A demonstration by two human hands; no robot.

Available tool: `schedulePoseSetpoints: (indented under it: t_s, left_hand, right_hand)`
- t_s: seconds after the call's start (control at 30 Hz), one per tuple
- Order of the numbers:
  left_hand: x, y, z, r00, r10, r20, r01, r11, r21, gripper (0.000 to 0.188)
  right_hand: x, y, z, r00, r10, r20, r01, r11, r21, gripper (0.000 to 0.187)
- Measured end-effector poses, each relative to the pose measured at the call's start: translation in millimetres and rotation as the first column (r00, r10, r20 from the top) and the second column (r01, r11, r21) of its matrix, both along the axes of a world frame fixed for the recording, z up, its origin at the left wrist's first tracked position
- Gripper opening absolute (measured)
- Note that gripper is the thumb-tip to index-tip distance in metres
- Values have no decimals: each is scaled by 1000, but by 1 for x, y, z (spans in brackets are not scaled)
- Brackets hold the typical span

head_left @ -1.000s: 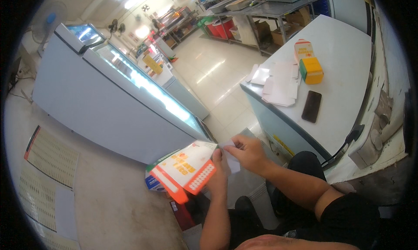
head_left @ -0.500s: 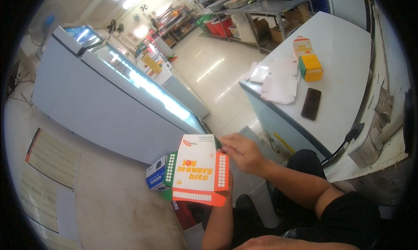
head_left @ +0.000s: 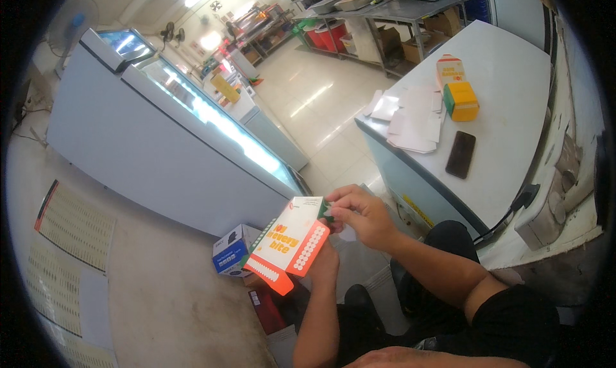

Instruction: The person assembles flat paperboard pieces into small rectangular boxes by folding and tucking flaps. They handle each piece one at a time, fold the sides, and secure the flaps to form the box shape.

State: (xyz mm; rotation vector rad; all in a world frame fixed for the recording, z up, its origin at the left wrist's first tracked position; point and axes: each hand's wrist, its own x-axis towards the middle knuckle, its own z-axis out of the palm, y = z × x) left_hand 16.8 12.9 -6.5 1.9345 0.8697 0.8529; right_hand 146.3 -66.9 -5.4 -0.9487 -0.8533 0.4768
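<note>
A part-folded cardboard food box (head_left: 281, 235) with a white printed face, orange flaps and green sides is held in front of me, tilted. My left hand (head_left: 326, 260) is behind and beneath it, closed around its near side; the box hides most of those fingers. At the upper right end, my right hand (head_left: 360, 215) pinches a green-edged flap, thumb and fingers together. A long orange flap with a toothed white strip hangs open at the lower left.
On the white-topped unit at right are flat cardboard blanks (head_left: 414, 121), a yellow-and-green box (head_left: 461, 102), an orange-and-white box (head_left: 450, 69) and a dark phone (head_left: 461, 155). A blue-and-white carton (head_left: 234, 252) stands by the wall. A lit display cooler (head_left: 154, 137) rises at left.
The box has turned, its lower end swinging left, and its white face now slants. My right hand's fingers have shifted onto the green end flap. The orange flap has swung lower.
</note>
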Motion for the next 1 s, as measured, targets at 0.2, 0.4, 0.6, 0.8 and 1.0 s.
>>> schedulePoseSetpoints:
  t_s: [0.2,0.4,0.6,0.8,1.0]
  left_hand:
    - [6,-6,5,961,44,274,-11,993,-121,36]
    - [-5,17,-15,994,19,-107,7,972,237,31]
    - [10,5,-4,774,95,626,279,836,-472,36]
    - [12,0,-4,814,108,570,262,807,-528,46]
    - [17,-10,5,823,103,558,261,804,-534,44]
  right_hand:
    - [11,-6,4,853,-196,484,241,970,-32,7]
    - [18,-9,6,799,-186,572,265,963,-56,8]
    - [11,-7,6,935,-94,342,122,991,-60,12]
    - [5,-6,5,855,-225,468,263,965,-16,12]
    - [4,-4,-3,771,-277,574,341,940,-3,15]
